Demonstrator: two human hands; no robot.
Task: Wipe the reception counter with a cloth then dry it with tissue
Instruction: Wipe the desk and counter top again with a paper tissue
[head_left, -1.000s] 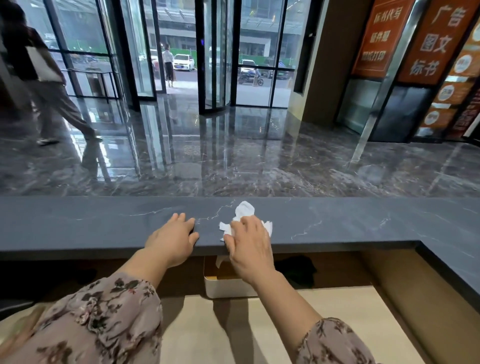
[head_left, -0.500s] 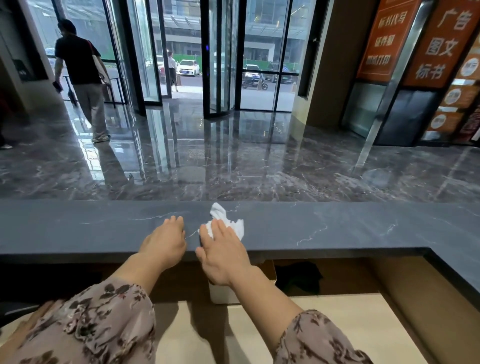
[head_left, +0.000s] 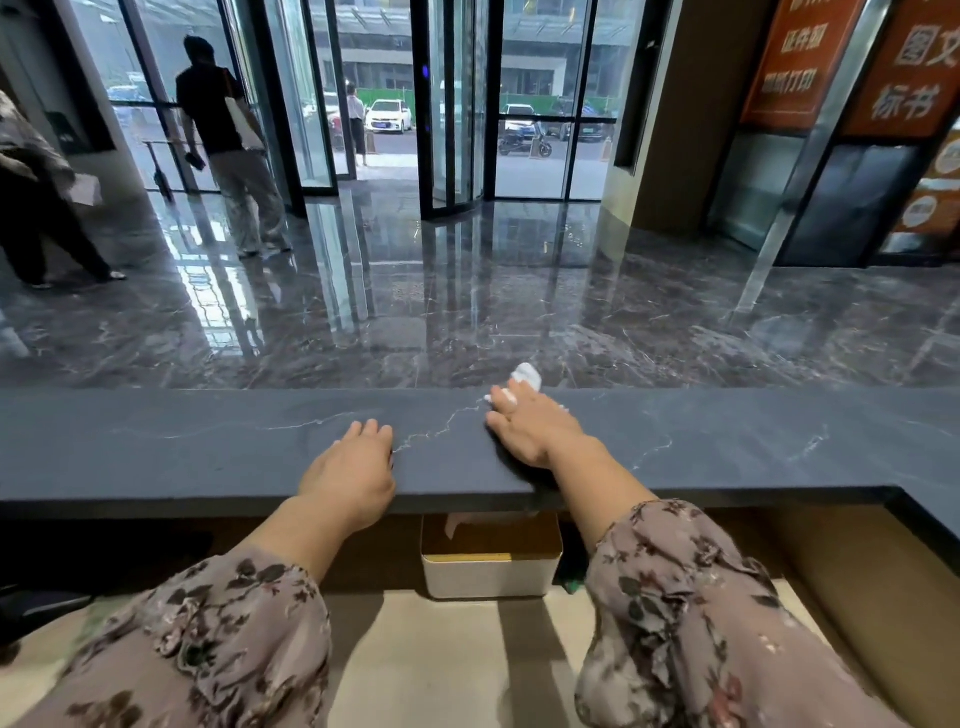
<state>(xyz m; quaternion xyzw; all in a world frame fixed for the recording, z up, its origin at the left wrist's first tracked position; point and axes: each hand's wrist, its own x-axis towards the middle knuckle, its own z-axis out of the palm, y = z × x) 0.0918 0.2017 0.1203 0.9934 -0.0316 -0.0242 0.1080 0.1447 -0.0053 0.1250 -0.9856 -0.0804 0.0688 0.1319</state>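
Note:
The dark grey marble reception counter (head_left: 208, 447) runs across the head view. My right hand (head_left: 530, 423) lies flat on it near the far edge, pressing a crumpled white tissue (head_left: 527, 375) that pokes out beyond the fingertips. Most of the tissue is hidden under the hand. My left hand (head_left: 356, 467) rests palm down on the counter's near edge, holding nothing, fingers slightly apart.
A white tissue box (head_left: 491, 569) stands on the lower beige desk (head_left: 441, 665) below the counter. The counter turns a corner at the right (head_left: 930, 514). Beyond it, two people (head_left: 228, 140) walk on the glossy lobby floor near glass doors.
My right hand has pushed the tissue away from me, from the counter's near edge to its far edge. My left hand stayed put. The person in the lobby walked toward the doors.

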